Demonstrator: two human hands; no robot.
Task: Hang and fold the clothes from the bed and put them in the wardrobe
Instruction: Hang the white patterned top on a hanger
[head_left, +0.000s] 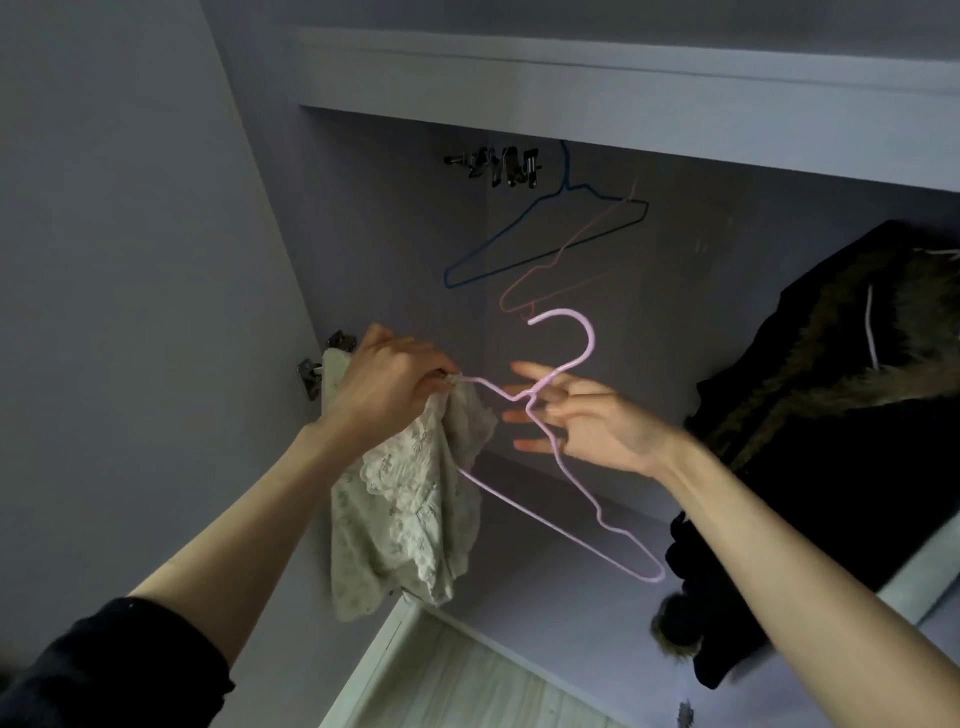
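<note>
We are reaching up into the open wardrobe (623, 78) with both arms. Our left hand (387, 387) is curling its fingers tight, pinching the left shoulder end of a pink wire hanger (563, 457) together with the top edge of a cream lace garment (410, 514). The garment is hanging down from that grip in loose folds, bunched at one end of the hanger and covering only that arm of it. Our right hand (592, 415) is spreading its fingers out straight; they are touching the hanger at its neck, just below the hook, without curling round it. The hanger is tilting, its hook pointing up toward the rail and its far shoulder dropping low to the right.

Above our hands, a blue wire hanger (540, 234) and a thin pink hanger (561, 265) are hanging bare inside the wardrobe, with a cluster of clip hangers (498, 163) beside them. To the right, a dark fur-trimmed coat (831, 415) is hanging.
</note>
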